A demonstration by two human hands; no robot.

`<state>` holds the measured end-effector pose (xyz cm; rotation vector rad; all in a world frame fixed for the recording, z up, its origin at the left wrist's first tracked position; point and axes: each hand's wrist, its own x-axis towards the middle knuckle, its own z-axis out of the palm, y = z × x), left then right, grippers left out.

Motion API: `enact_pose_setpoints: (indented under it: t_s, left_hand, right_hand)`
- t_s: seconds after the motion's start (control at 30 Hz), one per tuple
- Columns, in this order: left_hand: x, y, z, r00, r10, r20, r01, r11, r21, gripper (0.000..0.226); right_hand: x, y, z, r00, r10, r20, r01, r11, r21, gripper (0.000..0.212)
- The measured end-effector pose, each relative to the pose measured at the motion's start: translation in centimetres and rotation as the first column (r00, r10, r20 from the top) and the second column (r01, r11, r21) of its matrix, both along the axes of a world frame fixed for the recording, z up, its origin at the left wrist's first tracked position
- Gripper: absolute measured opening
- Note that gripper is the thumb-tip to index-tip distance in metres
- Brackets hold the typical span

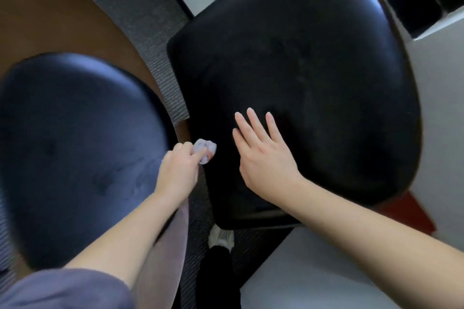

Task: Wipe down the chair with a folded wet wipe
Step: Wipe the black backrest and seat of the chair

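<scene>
The wet wipe (206, 150) is bunched and pinched in the left hand (179, 170), at the near-left edge of the black chair seat (313, 70). The right hand (263, 155) is spread flat, laid on the seat just beside the wipe. No wiped streaks can be made out; most of the seat is judged still to be done.

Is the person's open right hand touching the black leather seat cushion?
Cannot tell. The head view shows the right hand spread flat over the black leather seat cushion, but from overhead neither contact nor gap shows.
</scene>
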<state>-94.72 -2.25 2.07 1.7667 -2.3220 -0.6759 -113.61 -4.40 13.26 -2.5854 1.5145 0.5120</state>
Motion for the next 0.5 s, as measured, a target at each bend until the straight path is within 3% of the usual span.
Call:
enact_pose_setpoints:
  t_s: [0.1, 0.2, 0.3, 0.4, 0.5]
  left_hand:
    - [7.6, -2.1, -4.6, 0.972, 0.017, 0.234, -0.033, 0.997, 0.065, 0.025]
    - [11.7, -4.6, -8.5, 0.939, -0.028, 0.342, -0.012, 0.994, 0.113, 0.021]
    - [11.9, -6.2, -11.9, 0.940, -0.123, 0.319, 0.089, 0.989, 0.120, 0.017]
    - [11.2, -5.8, -14.3, 0.931, -0.257, 0.260, 0.229, 0.964, 0.134, 0.023]
    - [10.9, -5.1, -15.6, 0.908, -0.365, 0.204, 0.360, 0.931, 0.063, 0.026]
  right_hand:
    - [4.1, 1.2, -5.3, 0.999, 0.013, 0.033, -0.017, 0.991, 0.133, 0.062]
    - [7.9, 1.9, -11.4, 1.000, 0.022, 0.021, -0.028, 0.954, 0.298, 0.061]
    - [10.3, 2.4, -17.3, 0.997, -0.073, -0.020, 0.074, 0.886, 0.458, 0.061]
    - [11.8, 3.3, -21.9, 0.960, -0.277, -0.037, 0.231, 0.711, 0.665, 0.076]
    - [12.8, 4.5, -25.0, 0.912, -0.406, -0.056, 0.296, 0.558, 0.776, 0.083]
